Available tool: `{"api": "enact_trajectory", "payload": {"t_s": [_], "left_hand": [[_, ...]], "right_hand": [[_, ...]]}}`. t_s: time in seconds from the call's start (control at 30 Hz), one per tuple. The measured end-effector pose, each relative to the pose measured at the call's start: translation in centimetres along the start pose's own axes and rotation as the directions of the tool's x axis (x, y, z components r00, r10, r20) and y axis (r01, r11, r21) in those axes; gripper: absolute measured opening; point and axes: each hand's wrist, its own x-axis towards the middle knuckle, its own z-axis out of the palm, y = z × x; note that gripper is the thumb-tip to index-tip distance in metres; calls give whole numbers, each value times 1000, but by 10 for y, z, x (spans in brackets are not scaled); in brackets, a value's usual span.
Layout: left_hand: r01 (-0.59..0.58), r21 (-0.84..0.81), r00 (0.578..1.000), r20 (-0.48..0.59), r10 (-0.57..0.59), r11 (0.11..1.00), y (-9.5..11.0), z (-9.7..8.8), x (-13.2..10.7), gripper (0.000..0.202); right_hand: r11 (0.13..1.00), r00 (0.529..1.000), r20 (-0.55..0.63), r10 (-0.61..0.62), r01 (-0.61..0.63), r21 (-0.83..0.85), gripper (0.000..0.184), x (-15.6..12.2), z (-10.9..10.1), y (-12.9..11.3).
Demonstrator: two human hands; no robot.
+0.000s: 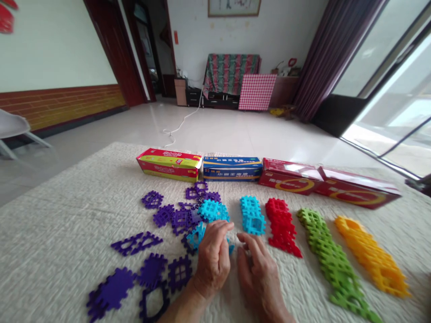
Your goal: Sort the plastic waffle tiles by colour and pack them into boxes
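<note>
My left hand (213, 256) is cupped at the middle of the bed-like surface, fingers bent and held together, over light-blue interlocking plastic building pieces (209, 210). A sliver of light blue shows past its thumb; whatever lies under the palm is hidden. Just to the right, my right hand (258, 265) rests with loosely bent fingers and nothing visible in them. Beyond it lies a row of light-blue pieces (252, 215), then rows of red pieces (283, 228), green pieces (332, 255) and yellow pieces (372, 255). Purple pieces (164, 216) are scattered on the left.
Along the back stand a red-and-yellow box (170, 164), a blue box (232, 169) and two dark red boxes (291, 176) in a line. The pieces lie on a textured cream cover (77, 215). A white chair (15, 125) stands at far left.
</note>
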Motion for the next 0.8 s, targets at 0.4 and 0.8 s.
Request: {"api": "enact_trajectory", "payload": {"t_s": [0.4, 0.8], "left_hand": [[89, 347, 996, -40, -80, 934, -14, -12, 28, 30], [54, 580, 990, 73, -117, 813, -26, -6, 39, 42]], "right_hand": [[997, 995, 85, -43, 37, 69, 24, 6, -6, -7], [989, 996, -90, 15, -2, 149, 20, 9, -6, -4]]}}
